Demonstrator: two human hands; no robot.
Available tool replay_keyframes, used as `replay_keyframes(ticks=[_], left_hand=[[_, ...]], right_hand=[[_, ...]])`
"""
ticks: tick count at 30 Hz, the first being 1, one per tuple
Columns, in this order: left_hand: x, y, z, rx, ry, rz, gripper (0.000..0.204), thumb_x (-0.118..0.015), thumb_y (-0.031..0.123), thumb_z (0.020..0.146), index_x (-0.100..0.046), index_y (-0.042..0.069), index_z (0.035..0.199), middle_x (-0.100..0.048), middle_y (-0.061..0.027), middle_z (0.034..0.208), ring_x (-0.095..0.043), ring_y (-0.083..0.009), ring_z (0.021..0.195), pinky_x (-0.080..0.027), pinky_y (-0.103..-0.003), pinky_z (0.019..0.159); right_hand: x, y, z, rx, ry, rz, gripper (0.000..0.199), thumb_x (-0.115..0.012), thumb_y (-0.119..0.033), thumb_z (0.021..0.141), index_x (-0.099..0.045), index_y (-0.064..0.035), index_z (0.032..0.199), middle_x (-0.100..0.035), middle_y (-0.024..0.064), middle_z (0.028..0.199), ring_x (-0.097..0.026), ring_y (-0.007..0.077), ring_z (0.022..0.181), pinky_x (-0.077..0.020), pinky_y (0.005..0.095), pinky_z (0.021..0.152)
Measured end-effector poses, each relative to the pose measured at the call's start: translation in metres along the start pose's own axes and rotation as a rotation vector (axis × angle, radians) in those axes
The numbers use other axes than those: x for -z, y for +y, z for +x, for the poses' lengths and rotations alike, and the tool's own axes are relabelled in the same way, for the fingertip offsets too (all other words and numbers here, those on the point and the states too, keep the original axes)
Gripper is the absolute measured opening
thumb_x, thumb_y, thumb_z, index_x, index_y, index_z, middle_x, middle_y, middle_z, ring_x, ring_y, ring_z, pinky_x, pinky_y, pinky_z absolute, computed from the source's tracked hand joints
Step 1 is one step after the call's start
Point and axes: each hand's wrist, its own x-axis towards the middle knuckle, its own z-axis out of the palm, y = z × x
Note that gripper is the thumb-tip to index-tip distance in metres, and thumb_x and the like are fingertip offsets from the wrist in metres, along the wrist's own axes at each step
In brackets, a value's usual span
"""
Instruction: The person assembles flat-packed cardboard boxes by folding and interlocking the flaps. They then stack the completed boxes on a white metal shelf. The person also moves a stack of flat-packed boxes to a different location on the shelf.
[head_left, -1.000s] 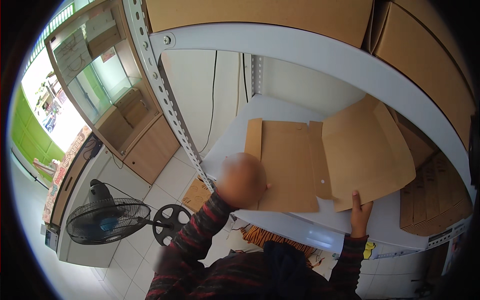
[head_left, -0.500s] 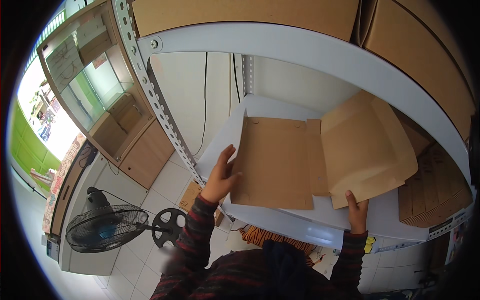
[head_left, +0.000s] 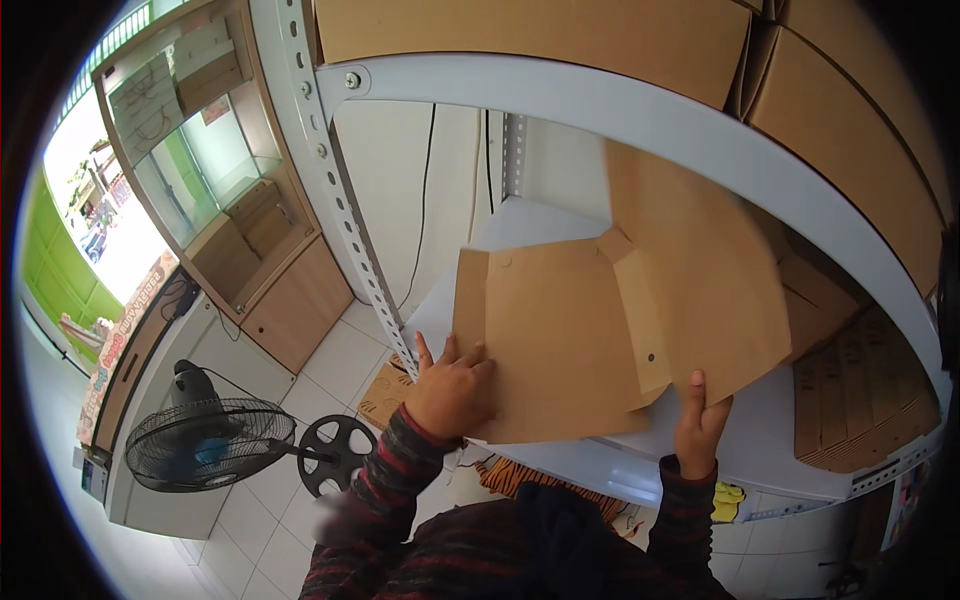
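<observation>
A brown cardboard box (head_left: 560, 340), unfolded with creased flaps, lies over the grey-white shelf. Its left panel is flat, and its right panel (head_left: 700, 290) stands tilted up along the central fold strip. My left hand (head_left: 450, 390) rests on the left panel's near-left edge, by the side flap, with fingers apart and pressed down. With thumb on top, my right hand (head_left: 703, 425) pinches the near edge of the raised panel; its other fingers are mostly hidden. A small dark hole shows near the bottom of the fold strip.
Large cartons (head_left: 540, 35) fill the shelf above, behind a metal beam (head_left: 560, 85). Flat folded cartons (head_left: 865, 395) are stacked at the right. A perforated upright (head_left: 345, 190) stands at the left, with a black fan (head_left: 210, 445) and a glass cabinet (head_left: 200, 180) beyond it.
The right panel has swung up to a steeper tilt, held by my right hand. My left hand has moved from beside the left edge onto the left panel, whose side flap now shows.
</observation>
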Motion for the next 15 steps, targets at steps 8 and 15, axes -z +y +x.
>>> replay_keyframes(ticks=[8, 15], left_hand=[[0.021, -0.026, 0.021, -0.15, -0.265, -0.112, 0.071, -0.074, 0.042, 0.073, -0.05, 0.005, 0.128, -0.05, -0.0148, 0.132, -0.043, -0.0361, 0.126, -0.013, -0.068, 0.106], [0.062, 0.024, 0.103, -0.388, -0.342, -0.217, 0.068, -0.067, 0.039, 0.08, -0.046, -0.002, 0.13, -0.051, -0.0215, 0.129, -0.046, -0.0324, 0.124, -0.034, -0.042, 0.106]], right_hand=[[-0.022, -0.004, 0.007, -0.066, -0.08, 0.013, 0.032, -0.044, -0.02, 0.099, -0.057, 0.007, 0.109, -0.064, 0.0164, 0.099, -0.06, 0.0218, 0.088, -0.045, 0.032, 0.081], [-0.003, 0.045, -0.012, -0.265, 0.187, 0.215, 0.039, -0.048, -0.027, 0.099, -0.052, 0.0078, 0.116, -0.059, 0.0115, 0.113, -0.054, 0.0163, 0.101, -0.0404, 0.029, 0.091]])
